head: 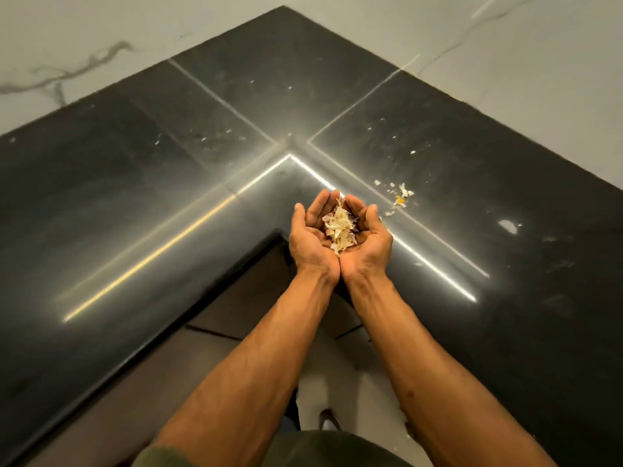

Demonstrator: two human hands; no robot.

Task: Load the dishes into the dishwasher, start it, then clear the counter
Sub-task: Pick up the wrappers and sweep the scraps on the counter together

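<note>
The pile of peel scraps [338, 227] sits in two cupped hands, held up over the inside corner of the dark surface [135, 197]. The left hand [308, 241] and the right hand [369, 242] are pressed side by side, with fingers curled up around the pile like a bowl.

The scraps look thin, dry and very light. One piece pokes down where the two hands meet. If the hands come apart even a little, bits could slip through and drop on the floor [323, 392]. A fast walk or a puff of air could blow some off the top.

A small heap of bits [401, 195] lies on the surface just to the right, and tiny flecks lie farther back, so more picking up is likely needed.
</note>
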